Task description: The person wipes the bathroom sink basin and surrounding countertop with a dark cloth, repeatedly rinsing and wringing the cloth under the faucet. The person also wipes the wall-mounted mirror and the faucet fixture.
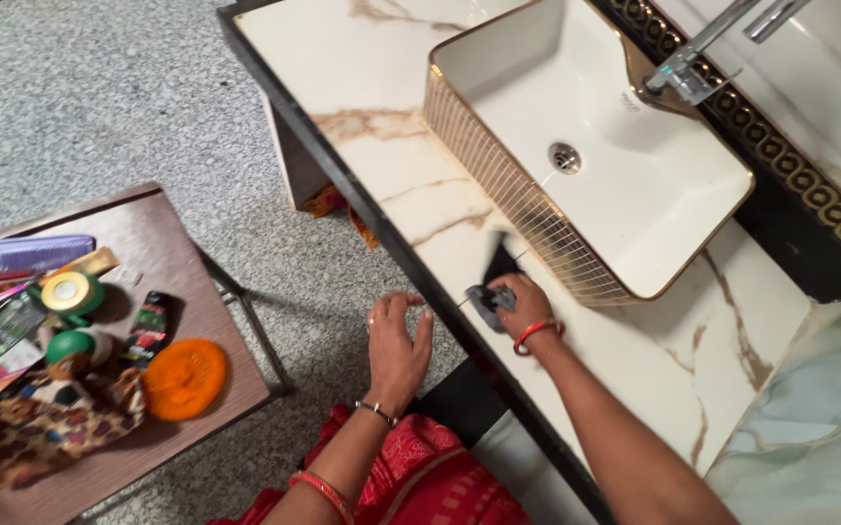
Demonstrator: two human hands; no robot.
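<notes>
One basin [634, 185], one tap [688, 63], two hands. The right hand [523, 306] has its fingers closed around a dark scraper [490, 292], blade blurred, pressed to the marble table [411, 185] just beside the basin's ribbed gold wall at its 7 o'clock corner. The left hand [396, 345] lies flat, fingers spread and holding nothing, at the table's black front edge. Bare veined marble runs toward 11 o'clock. Across speckled floor at 9 o'clock, a brown stand [163, 243] carries one orange disc [185, 377], a purple comb [22, 255] and patterned cloth [41, 428].
</notes>
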